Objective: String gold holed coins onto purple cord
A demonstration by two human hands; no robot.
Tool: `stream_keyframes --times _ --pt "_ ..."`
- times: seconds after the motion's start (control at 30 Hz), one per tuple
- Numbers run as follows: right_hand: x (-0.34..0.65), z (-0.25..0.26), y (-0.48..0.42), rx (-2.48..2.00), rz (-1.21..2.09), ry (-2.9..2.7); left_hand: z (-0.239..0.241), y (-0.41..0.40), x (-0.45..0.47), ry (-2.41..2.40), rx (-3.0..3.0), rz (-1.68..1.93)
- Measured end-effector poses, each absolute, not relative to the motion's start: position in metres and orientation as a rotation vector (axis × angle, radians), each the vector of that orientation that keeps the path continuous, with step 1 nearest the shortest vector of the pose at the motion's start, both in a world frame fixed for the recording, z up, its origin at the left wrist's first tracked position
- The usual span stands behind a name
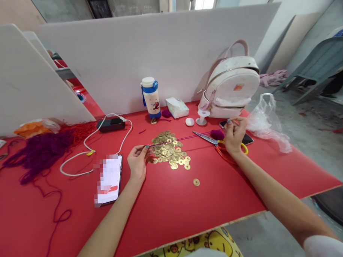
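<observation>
The grip of left hand point(137, 162) and right hand point(236, 135) pinches purple string point(188, 137), mid-frame; if it sags, scissors point(216, 142) could catch it.

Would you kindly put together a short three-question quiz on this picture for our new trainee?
1. What is stretched between the left hand and the right hand?
2. True or false: a single coin lies apart from the coin pile.
3. Which of these stands to the left of the tissue pack in the picture: a) backpack, b) bottle, c) scissors?

Key:
1. Purple thread.
2. True.
3. b, the bottle.
</observation>
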State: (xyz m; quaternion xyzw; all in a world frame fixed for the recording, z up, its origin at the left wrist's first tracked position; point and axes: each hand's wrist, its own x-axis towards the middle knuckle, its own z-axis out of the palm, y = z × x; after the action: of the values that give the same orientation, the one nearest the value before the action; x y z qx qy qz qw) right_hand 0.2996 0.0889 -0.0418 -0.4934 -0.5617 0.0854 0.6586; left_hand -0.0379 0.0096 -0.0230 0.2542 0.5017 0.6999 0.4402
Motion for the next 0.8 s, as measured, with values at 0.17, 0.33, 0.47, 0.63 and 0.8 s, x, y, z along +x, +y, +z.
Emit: stream_keyframes --times 0.17,0.33,0.47,0.63,0.8 --pt "0.292 -0.036 0.08 -1.21 0.063 -1.469 -0.026 0.007 -0.036 1.255 0.678 1.699" --pt "0.281 -0.022 0.069 -1.18 -0.137 -1.861 -0.026 0.003 -0.029 1.285 0.79 1.62" --pt "0.253 -0.01 0.052 -1.079 -0.127 -1.99 -0.021 -0.002 -0.019 1.26 0.9 1.534" --pt "0.19 -0.014 0.031 -0.782 0.472 -2.242 -0.02 -0.008 -0.012 1.216 1.011 1.433" --pt "0.159 -0.03 0.032 -0.707 0.826 -2.1 -0.021 -0.01 -0.013 1.204 1.063 1.447"
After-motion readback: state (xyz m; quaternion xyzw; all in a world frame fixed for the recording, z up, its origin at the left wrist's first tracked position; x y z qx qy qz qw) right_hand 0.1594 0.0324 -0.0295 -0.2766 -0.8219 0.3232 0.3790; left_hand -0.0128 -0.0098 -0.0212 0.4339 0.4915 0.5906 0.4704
